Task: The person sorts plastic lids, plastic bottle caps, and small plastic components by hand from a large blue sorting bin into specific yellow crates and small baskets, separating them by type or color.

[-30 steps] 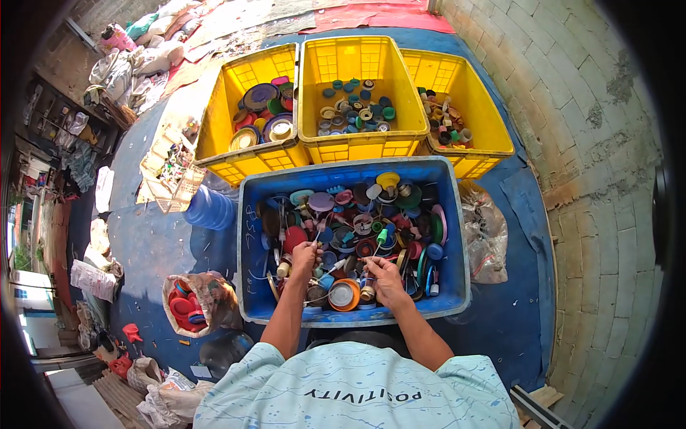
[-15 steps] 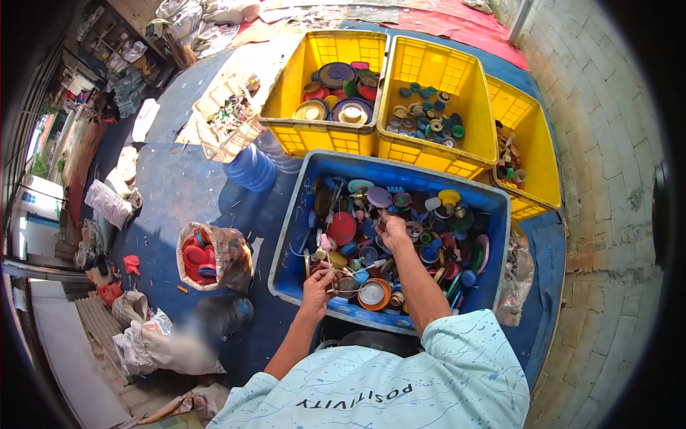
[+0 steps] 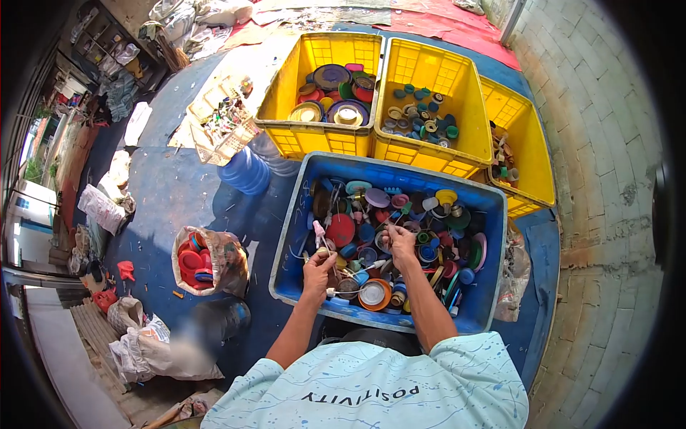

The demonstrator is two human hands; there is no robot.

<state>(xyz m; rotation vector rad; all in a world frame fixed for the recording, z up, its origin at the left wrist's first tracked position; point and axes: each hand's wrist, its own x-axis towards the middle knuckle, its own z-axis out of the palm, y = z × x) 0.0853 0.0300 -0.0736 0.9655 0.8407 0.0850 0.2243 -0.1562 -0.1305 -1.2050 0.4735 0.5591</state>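
1. The pump sprayer heads (image 3: 319, 236) you hold are in your left hand (image 3: 318, 266), at the 9 o'clock side of the blue crate (image 3: 286, 236). The fingers are closed round a small bunch of them, with thin dip tubes trailing out.
2. Judge them light and stiff at the head, but the tubes are springy and will snag on neighbours. Grip the collar or nozzle, not the tube.
3. Your right hand (image 3: 400, 242) sits near the crate's middle, fingertips pinched on a small piece with a thin stem; what exactly it is, I cannot tell.
4. Around both hands lies a loose heap of plastic caps and lids (image 3: 421, 243). These look smooth and likely to slide under pressure.
5. At 12 o'clock stand three yellow crates: large lids in the left one (image 3: 286, 93), small caps in the middle one (image 3: 457, 79), mixed small pieces in the right one (image 3: 532, 143).
6. At 9 o'clock on the floor a bag of red lids (image 3: 204, 259) stands open.
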